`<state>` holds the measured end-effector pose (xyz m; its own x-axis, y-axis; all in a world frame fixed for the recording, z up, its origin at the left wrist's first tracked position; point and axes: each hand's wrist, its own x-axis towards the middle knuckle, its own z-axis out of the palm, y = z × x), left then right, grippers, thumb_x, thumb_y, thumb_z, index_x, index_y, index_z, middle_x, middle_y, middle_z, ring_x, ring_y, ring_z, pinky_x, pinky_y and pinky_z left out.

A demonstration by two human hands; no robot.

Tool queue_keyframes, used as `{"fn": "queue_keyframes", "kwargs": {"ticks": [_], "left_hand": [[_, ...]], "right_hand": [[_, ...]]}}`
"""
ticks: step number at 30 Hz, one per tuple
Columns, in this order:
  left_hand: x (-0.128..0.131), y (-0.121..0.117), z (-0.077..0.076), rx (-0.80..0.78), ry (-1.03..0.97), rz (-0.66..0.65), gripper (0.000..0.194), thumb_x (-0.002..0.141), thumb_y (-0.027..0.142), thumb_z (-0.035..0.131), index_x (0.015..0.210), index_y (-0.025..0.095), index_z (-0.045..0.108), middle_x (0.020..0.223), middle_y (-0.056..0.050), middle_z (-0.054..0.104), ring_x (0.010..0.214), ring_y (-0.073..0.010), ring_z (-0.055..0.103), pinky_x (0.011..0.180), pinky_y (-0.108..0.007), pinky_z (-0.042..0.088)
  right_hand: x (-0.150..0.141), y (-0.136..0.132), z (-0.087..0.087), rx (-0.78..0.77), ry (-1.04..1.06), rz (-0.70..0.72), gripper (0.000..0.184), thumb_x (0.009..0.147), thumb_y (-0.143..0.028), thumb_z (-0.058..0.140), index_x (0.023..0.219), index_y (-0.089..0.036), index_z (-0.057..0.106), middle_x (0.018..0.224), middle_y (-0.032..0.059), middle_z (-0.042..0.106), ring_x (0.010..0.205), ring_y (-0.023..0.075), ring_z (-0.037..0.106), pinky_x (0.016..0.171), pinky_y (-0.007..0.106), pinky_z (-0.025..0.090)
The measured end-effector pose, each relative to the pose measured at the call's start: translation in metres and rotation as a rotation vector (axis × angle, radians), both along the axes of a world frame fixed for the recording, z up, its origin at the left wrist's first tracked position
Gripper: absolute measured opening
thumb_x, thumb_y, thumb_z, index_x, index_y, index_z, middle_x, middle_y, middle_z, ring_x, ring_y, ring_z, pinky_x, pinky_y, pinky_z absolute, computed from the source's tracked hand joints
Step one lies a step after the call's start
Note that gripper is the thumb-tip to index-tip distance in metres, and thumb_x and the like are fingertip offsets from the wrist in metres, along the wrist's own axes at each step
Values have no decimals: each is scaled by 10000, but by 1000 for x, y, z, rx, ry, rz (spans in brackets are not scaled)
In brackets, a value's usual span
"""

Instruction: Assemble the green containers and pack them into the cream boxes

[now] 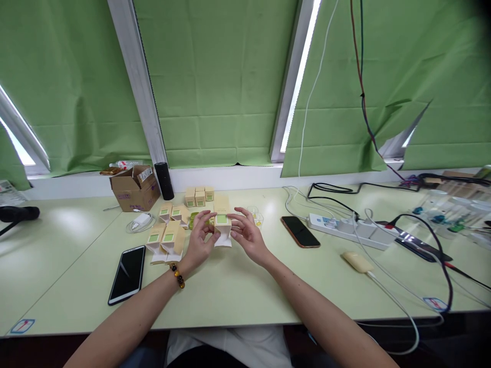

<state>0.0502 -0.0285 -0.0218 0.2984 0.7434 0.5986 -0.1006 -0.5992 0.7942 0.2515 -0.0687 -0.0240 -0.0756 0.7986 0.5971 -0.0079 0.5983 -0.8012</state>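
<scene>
A small cream paper box with a green label or window stands on the table in front of me, its white end flaps open toward me. My left hand grips its left side with thumb and fingertips; a beaded bracelet circles that wrist. On the box's right side, my right hand has its thumb and curved fingertips against the edge. Left of my hands are similar boxes with open flaps. Farther back sit several closed small boxes. Something green lies partly hidden behind my left hand.
A phone lies at left, another phone at right. Behind stand a cardboard carton and a black cylinder. A power strip, cables and a cream mouse-shaped object occupy the right. Clear round pieces lie behind my right hand.
</scene>
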Motion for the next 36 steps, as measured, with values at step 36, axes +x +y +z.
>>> {"fn": "queue_keyframes", "kwargs": {"ticks": [36], "left_hand": [[-2,2,-10,13,32,-221,773,906,282,692,1621,380,416,1598,-115,267,1081,-201,604,1021,-431,563]], "right_hand": [[-4,8,-3,-80,102,-166,323,922,-436,764,1223,-325,723,1445,82,426,845,121,694,901,387,634]]}}
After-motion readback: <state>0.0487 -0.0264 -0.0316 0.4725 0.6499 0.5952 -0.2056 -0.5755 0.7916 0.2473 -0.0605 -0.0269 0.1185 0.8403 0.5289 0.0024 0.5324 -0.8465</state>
